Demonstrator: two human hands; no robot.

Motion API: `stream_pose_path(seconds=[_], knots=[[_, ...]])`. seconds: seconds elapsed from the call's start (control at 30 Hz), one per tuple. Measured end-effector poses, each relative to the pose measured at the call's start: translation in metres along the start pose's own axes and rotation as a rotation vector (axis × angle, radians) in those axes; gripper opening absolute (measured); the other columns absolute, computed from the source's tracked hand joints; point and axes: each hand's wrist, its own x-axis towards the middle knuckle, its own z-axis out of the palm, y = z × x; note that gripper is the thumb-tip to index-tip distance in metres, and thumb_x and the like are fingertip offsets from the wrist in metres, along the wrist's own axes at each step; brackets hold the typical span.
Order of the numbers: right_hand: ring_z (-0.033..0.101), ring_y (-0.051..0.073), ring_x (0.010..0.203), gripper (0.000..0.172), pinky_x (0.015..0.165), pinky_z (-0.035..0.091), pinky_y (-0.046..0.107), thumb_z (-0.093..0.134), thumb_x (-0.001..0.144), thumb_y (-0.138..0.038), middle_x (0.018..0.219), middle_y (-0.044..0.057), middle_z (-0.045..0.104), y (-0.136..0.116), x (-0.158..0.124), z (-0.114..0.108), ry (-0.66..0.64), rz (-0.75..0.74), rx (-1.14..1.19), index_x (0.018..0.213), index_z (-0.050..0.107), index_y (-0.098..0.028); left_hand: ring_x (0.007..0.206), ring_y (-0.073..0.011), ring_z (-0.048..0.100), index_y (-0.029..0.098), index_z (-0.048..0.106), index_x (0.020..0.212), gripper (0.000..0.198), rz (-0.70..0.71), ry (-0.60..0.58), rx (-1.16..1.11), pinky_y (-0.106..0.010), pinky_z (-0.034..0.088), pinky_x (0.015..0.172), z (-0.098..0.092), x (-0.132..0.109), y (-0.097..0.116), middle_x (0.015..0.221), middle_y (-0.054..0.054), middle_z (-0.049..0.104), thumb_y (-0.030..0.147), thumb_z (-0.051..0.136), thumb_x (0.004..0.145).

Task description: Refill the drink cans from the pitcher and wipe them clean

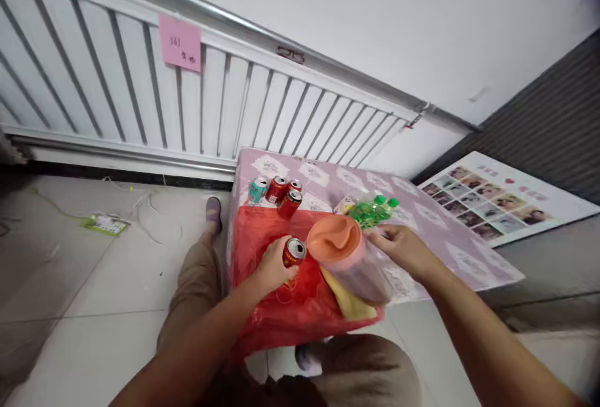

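Centre frame, on the red plastic bag (281,307): left hand (272,266) fingers clamped on red drink can (294,252); right hand (403,247) fingers curled on the orange-lidded plastic jug (349,254). Mid-pickup; next move likely needs a steady lift of the can.

4 red cans (289,203), 1 teal can (257,190), 2 green bottles (372,210), 1 orange cup (344,251).

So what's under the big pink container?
The pink container lies tilted over a yellow cloth on a red plastic bag. The right hand steadies it. How far the cloth reaches underneath is hidden.
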Motion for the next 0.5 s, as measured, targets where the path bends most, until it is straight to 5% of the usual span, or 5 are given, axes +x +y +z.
stream_pose_path(seconds=[0.3,0.5], knots=[[0.033,0.009,0.045,0.05,0.045,0.025,0.025,0.066,0.073,-0.06,0.044,-0.004,0.043,0.039,0.01,-0.011,0.326,0.081,0.419,0.048,0.047,-0.021,0.126,-0.0276,0.054,0.02,0.049,0.133,0.074,0.001,0.026,-0.004,-0.047,0.039,0.112,0.006,0.0,-0.008,0.134,-0.011,0.059,0.009,0.073,0.064],[0.038,0.009,0.048,0.046,0.048,0.03,0.025,0.073,0.066,-0.058,0.047,-0.005,0.047,0.073,0.032,0.025,0.59,0.112,0.757,0.052,0.053,-0.02,0.128,-0.0272,0.053,0.021,0.049,0.134,0.074,0.002,0.026,-0.025,-0.048,0.037,0.115,0.006,-0.002,-0.008,0.136,-0.01,0.058,0.01,0.072,0.065]])
